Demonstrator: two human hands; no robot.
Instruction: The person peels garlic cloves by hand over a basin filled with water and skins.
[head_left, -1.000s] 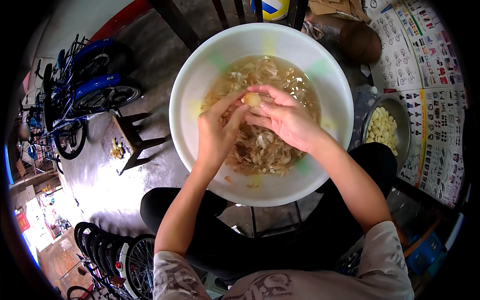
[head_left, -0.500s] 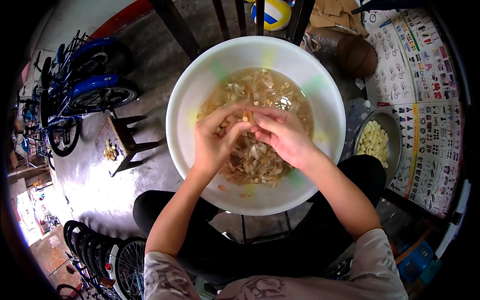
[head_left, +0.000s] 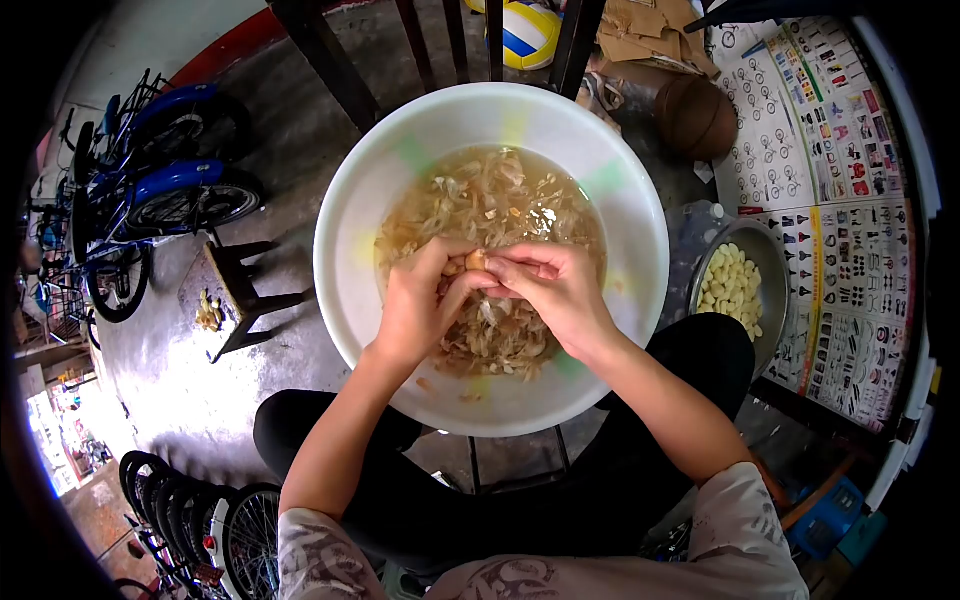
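Note:
Over a large white basin point(head_left: 345, 290), both hands meet fingertip to fingertip at one small tan garlic clove point(head_left: 477, 259). My left hand point(head_left: 418, 298) is curled, with a few more unpeeled cloves partly visible in its palm and the one clove at its fingertips. From the other side, my right hand point(head_left: 556, 293) pinches that same clove between thumb and fingers. Below them, cloudy water in the basin carries many loose garlic skins point(head_left: 505, 340). A metal bowl point(head_left: 774, 285) at the right, by the knee, contains peeled pale cloves point(head_left: 731, 289).
A dark wooden stool point(head_left: 240, 285) stands left, with a small pale pile point(head_left: 209, 311) beside it. Bicycles point(head_left: 165, 190) line the left side. Chair slats point(head_left: 412, 45), a volleyball point(head_left: 530, 35) and a basketball point(head_left: 697, 117) are beyond the basin. Printed sheets point(head_left: 815, 230) cover the right side.
The view has shifted a little, so the basin and surroundings appear farther left. Both hands remain together at the clove, its tip now less exposed between the fingers.

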